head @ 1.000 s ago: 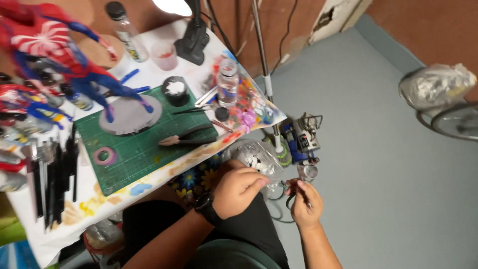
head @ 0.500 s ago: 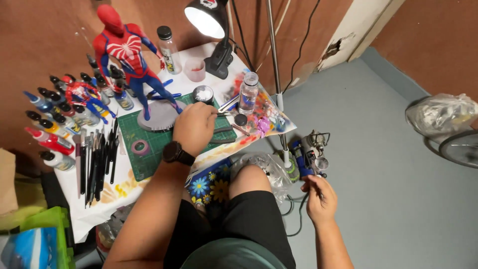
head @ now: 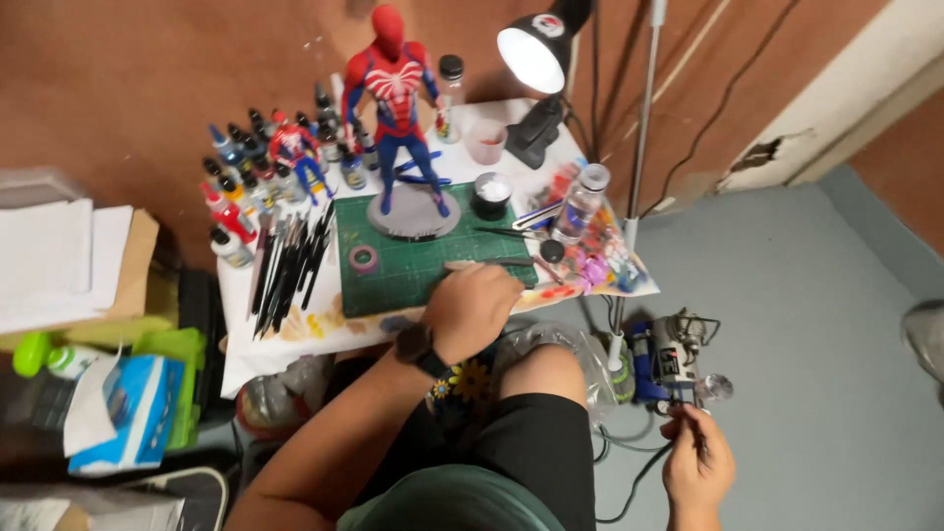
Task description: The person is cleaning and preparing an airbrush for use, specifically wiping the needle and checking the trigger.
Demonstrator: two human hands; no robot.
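My left hand [head: 474, 307], with a black watch on the wrist, rests knuckles up on the front edge of the green cutting mat [head: 393, 270]. Its fingers are curled over a brown-handled tool [head: 455, 265], only the end of which shows. My right hand [head: 696, 467] hangs low over the floor at the right, shut on a thin black hose [head: 639, 482] that runs toward a small blue and silver compressor [head: 667, 356]. A tall red and blue figure [head: 395, 108] stands on a grey round base at the back of the mat.
Several paint bottles [head: 241, 187] and a row of brushes [head: 290, 261] fill the table's left side. A lit black desk lamp [head: 536, 54], a clear bottle [head: 580, 202] and a black pot [head: 490, 195] stand at the right. Boxes and papers [head: 69, 265] sit left of the table.
My left hand went from my lap up to the mat, then drew back to the mat's front edge. My right hand stayed low by the compressor. The view tilted up toward the table.
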